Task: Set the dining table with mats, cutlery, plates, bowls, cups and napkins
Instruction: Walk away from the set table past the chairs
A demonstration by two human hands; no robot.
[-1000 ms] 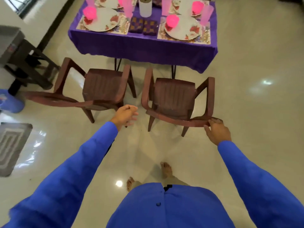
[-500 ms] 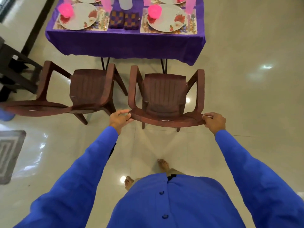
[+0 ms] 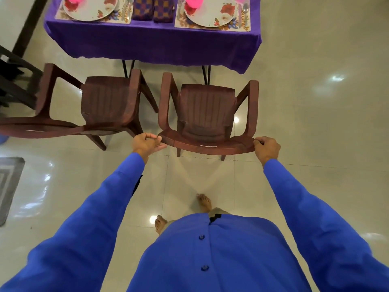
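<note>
Apparently late in the task. Left hand [image 3: 147,144] and right hand [image 3: 267,149] each curl their fingers round an end of the chair [image 3: 207,114] top rail. Beyond the fingertips, the table [image 3: 151,43] already carries mats [image 3: 212,26], plates [image 3: 208,14], pink cups, cutlery and folded napkins [image 3: 153,9]. Bowls cannot be told apart. Likely only chair placement remains; the far side is out of view.

Below you: glossy pale tiled floor [image 3: 315,144] with bright light reflections; two brown plastic chairs [image 3: 207,114] side by side; grey mat [image 3: 9,186] at left edge.
</note>
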